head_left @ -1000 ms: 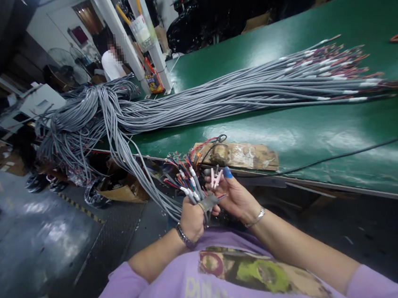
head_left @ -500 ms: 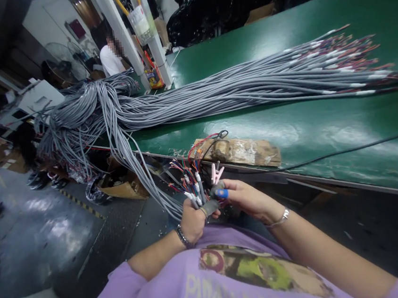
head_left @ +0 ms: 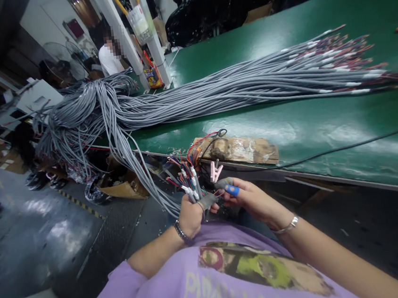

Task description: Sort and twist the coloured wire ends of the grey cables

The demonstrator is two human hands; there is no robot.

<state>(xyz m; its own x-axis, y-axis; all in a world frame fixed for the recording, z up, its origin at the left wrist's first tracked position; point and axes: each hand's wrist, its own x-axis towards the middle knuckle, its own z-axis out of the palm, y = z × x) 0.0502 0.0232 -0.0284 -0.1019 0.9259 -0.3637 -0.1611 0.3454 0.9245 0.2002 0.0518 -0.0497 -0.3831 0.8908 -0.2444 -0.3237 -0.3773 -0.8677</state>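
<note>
Near my body, my left hand point(head_left: 191, 217) is closed around the ends of several grey cables point(head_left: 196, 183) with white bands and fanned-out coloured wires. A grey cover wraps its thumb. Just to the right, my right hand point(head_left: 252, 198) is closed in a pinch on thin reddish wires point(head_left: 219, 193) beside the left thumb. Grey and blue covers sit on its fingertips. Beyond the right fingertips, a pale pink clothespin point(head_left: 216, 171) stands at the bench edge; I cannot tell what it is fixed to.
A long bundle of grey cables point(head_left: 214, 93) lies across the green bench point(head_left: 324, 126). A worn wooden block point(head_left: 249, 150) with red and black leads rests at the near edge. Posts point(head_left: 154, 40) rise behind. An open carton point(head_left: 125, 187) sits below; another person point(head_left: 109, 59) is farther back.
My right hand has moved slightly right, away from my left hand, and thin wires now show between them. My left hand still holds the cables.
</note>
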